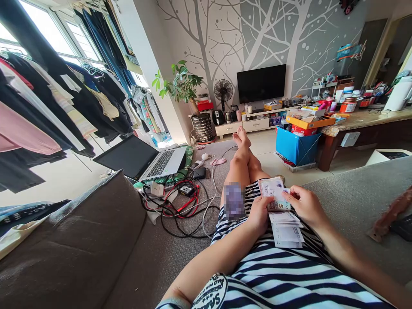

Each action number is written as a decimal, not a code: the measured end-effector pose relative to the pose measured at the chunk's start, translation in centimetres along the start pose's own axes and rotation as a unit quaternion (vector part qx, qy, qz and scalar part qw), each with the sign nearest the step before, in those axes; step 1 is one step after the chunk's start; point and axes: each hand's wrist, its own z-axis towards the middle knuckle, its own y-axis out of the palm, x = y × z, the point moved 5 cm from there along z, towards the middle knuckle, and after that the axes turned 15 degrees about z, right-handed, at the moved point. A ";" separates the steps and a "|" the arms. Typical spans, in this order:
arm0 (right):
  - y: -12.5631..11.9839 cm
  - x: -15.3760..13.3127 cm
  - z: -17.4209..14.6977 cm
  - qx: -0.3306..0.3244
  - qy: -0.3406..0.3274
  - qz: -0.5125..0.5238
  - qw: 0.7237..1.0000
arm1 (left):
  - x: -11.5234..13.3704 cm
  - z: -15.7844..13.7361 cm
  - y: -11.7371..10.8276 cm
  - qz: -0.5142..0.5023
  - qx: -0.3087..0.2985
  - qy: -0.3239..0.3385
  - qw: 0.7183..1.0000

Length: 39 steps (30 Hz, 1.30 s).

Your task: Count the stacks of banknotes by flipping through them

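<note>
My left hand [259, 212] is closed on a small stack of banknotes [269, 187] above my lap, thumb on top. A large figure 5 shows on one note. My right hand [307, 207] pinches the right edge of a note in that stack between thumb and fingers. Below, a fanned pile of pale paper notes [289, 239] rests on the striped clothing [273, 266]; its upper end lies close beneath the held stack. On my thigh, left of my left hand, lies a phone-shaped object [234, 201] with a blurred-out face.
To the left on the grey sofa [189, 266] are an open laptop [164, 162], tangled cables [180, 214], and a dark cushion [74, 244]. A blue storage box [296, 146] stands on the floor beside a cluttered table [367, 118]. Clothes [48, 98] hang at the far left.
</note>
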 end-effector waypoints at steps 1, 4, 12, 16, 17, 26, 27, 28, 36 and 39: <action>0.0 0.0 0.0 0.002 -0.004 0.006 1.000 | 0.0 0.0 0.0 -0.007 0.000 -0.009 1.000; -0.2 -0.1 -0.2 0.004 -0.009 0.025 1.000 | 0.0 0.0 0.1 -0.025 0.006 -0.041 0.999; -0.3 -1.1 -0.7 -0.050 -0.022 0.106 0.993 | 0.1 0.2 0.2 -0.035 -0.002 -0.027 0.999; -0.3 -1.3 -0.9 -0.060 -0.011 0.136 0.989 | 0.1 0.2 0.4 -0.031 -0.024 -0.010 0.999; -0.3 -1.3 -0.9 -0.058 -0.010 0.138 0.989 | 0.0 0.2 0.4 -0.030 -0.027 -0.012 0.999; -0.6 -1.2 -0.8 -0.046 -0.025 0.106 0.993 | -0.4 0.5 0.0 -0.028 -0.016 -0.008 0.999; -0.7 -1.3 -0.8 -0.046 -0.025 0.105 0.993 | -0.4 0.5 0.0 -0.026 -0.019 -0.007 0.999; -0.7 -1.4 -0.8 -0.047 -0.025 0.105 0.993 | -0.4 0.5 0.1 -0.022 -0.022 -0.006 0.999; -0.7 -1.6 -0.9 -0.053 -0.023 0.113 0.992 | -0.1 0.2 0.2 -0.005 -0.027 0.008 1.000; -0.7 -1.6 -0.9 -0.060 -0.023 0.116 0.991 | 0.0 0.1 0.3 -0.004 -0.032 0.008 0.999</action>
